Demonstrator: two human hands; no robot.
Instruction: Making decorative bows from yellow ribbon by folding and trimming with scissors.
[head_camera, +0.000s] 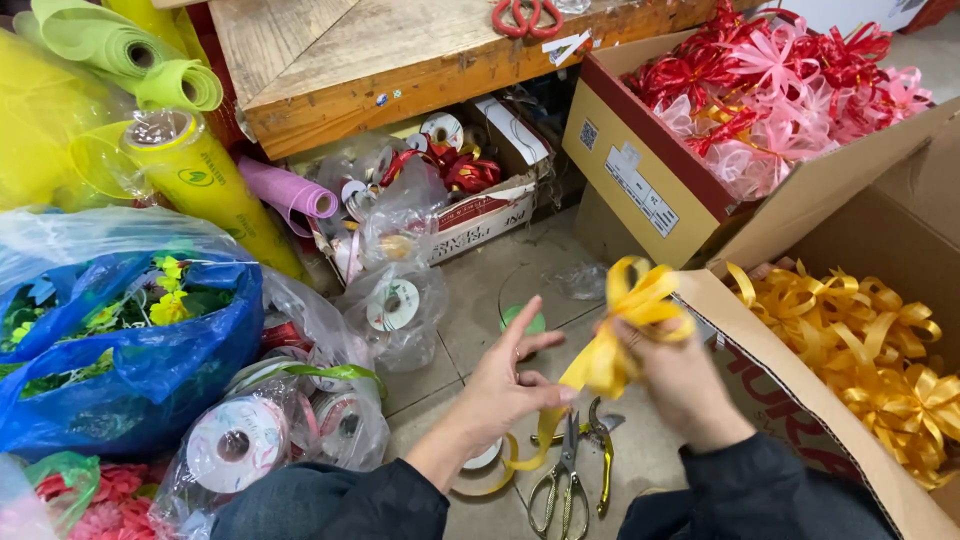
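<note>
Yellow ribbon bow (636, 300) pinched atop right hand (680, 385) grip; left hand (505, 385) grip pinches tail below.

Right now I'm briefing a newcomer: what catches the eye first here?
The yellow ribbon bow at centre, pinched by the right hand with the left hand on its tail. At right, an open carton of yellow bows; above it, a box of red and pink bows. Scissors lie below the hands.

Bare floor (480, 290) ahead of hands, scissors (565, 480) below, cardboard box (790, 400) right, bagged spools (270, 430) left
</note>
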